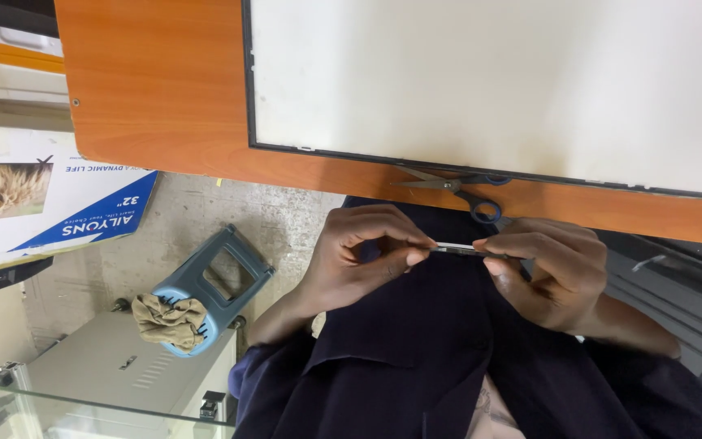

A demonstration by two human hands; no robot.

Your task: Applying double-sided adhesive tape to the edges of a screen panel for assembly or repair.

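Head view: thin strip (pixel 458 248) horizontal, pinched between left hand (pixel 359 260), right hand (pixel 550 272).

- A dark navy garment (pixel 416 358) is worn, its sleeves pushed up the forearms.
- Both the left hand (pixel 359 260) and right hand (pixel 550 272) are bare.

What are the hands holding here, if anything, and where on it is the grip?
Both hands pinch a thin, flat strip: the left hand holds its left end, the right hand its right end, between thumb and fingers.
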